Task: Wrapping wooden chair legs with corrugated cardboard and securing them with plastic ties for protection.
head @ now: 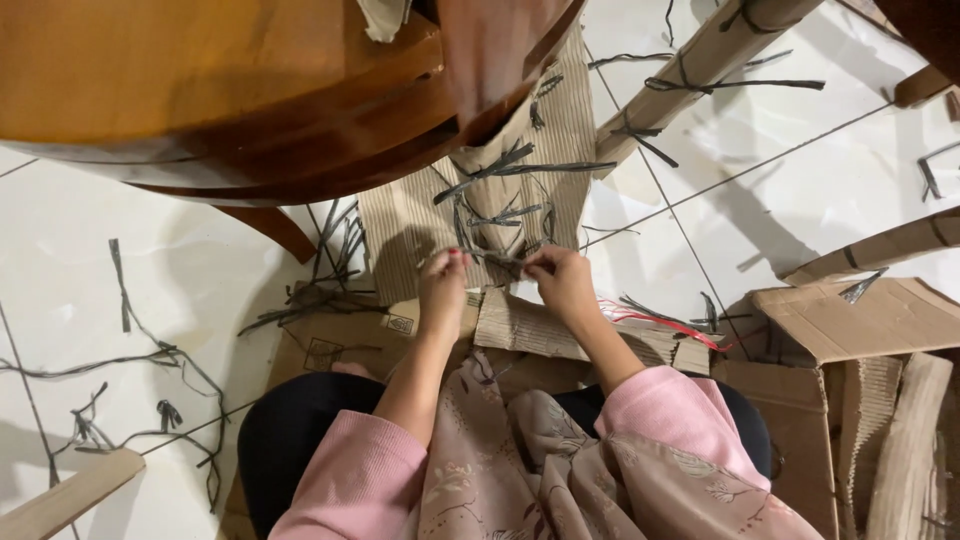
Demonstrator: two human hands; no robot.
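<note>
Flattened brown cardboard box (345, 340) by the knees — small printed label (398, 323).

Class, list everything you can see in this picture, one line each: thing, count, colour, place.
Grey strap pieces: many, dark grey, on the corrugated sheet and scattered over the floor.
Corrugated sheet: one, tan, under the table edge.
Round table: one, brown wood, top left.
Wrapped leg: one, tan cardboard tied with straps, top right.
Flat cardboard: several pieces, brown, right.
Red strip: one, red, beside the right forearm.
Floor tiles: white.
Left hand: pinching straps.
Right hand: pinching straps.
</note>
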